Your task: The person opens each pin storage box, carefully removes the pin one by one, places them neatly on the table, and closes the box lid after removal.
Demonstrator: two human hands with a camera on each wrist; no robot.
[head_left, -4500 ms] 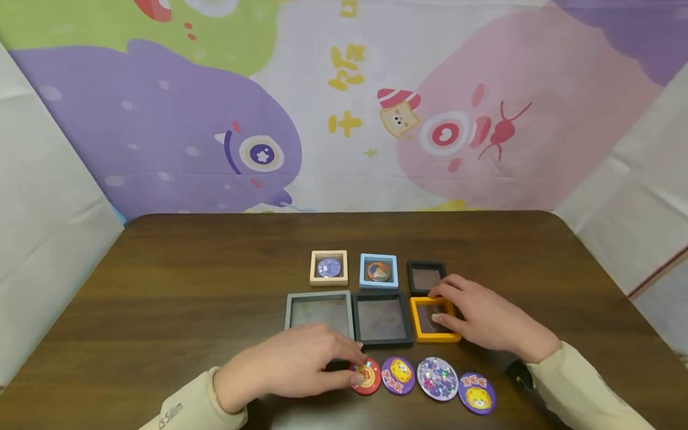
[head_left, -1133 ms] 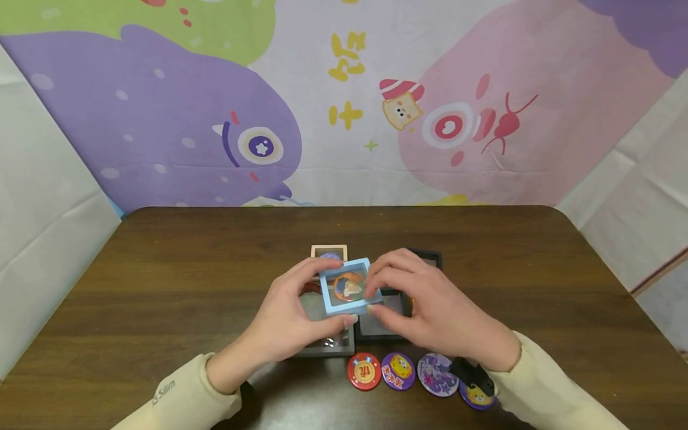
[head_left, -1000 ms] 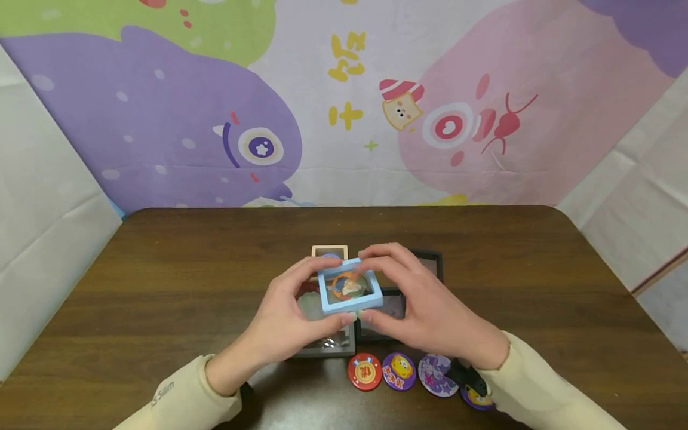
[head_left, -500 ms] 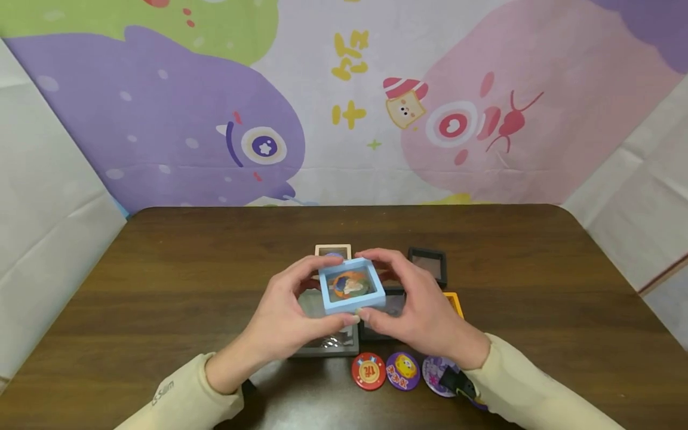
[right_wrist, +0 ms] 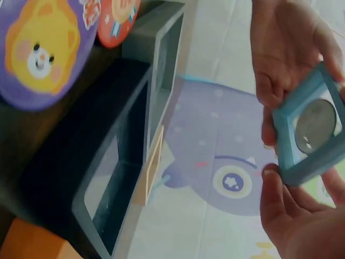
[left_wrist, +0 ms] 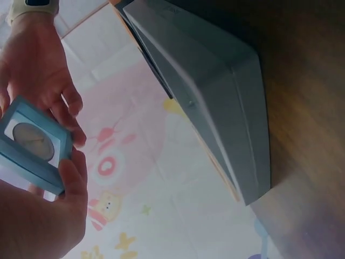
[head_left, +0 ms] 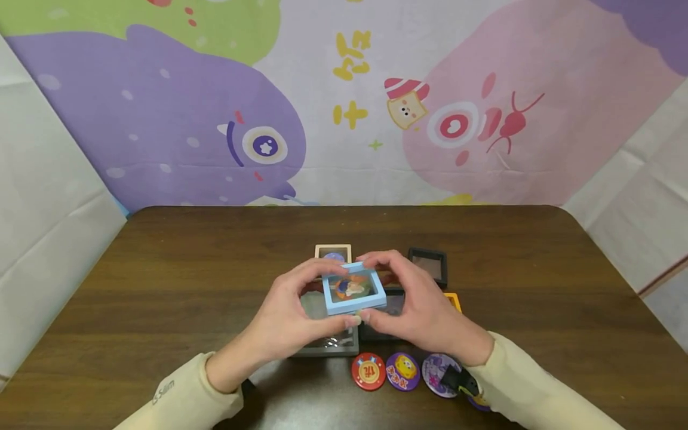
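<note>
Left hand (head_left: 287,310) grips the left side of the blue frame (head_left: 346,307), below the head view's centre; the right hand (head_left: 424,307) holds its right side. Right of centre, a small black frame (head_left: 444,270) lies above a partly hidden yellow frame (head_left: 456,300).

Soft, even head-view light (wrist views dimmer)

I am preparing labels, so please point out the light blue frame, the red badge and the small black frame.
Light blue frame (head_left: 356,305): head view, on its near rim.
Red badge (head_left: 368,371): head view, on its printed middle.
Small black frame (head_left: 444,270): head view, on its right rim.
</note>
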